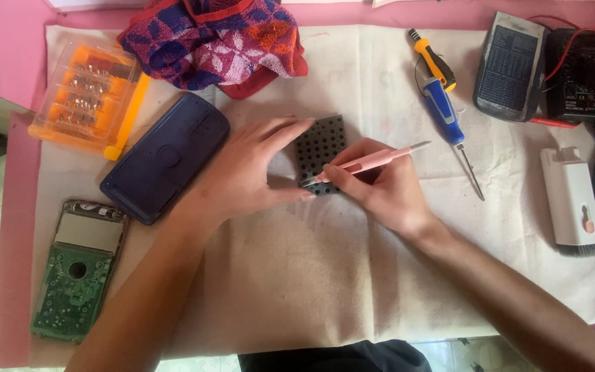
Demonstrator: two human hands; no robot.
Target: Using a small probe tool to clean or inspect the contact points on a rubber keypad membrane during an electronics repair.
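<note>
We press the black keypad mat (319, 146) flat with the left hand (246, 172), fingers spread over its left edge. The right hand (380, 189) pinches a pink tool (366, 162), tip at the mat's lower edge. The mat looks light and floppy (likely rubber); we grip it by the edges.

Left hand (242, 172) presses black dotted keypad (319, 148) on cloth-covered surface (297, 275); right hand (380, 189) holds pink tool (366, 162), tip at keypad edge.

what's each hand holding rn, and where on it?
Right hand grips a pink pen-like tool near its lower working end, tip on the black dotted keypad mat. Left hand holds nothing; it presses flat on the mat's left edge.
</note>
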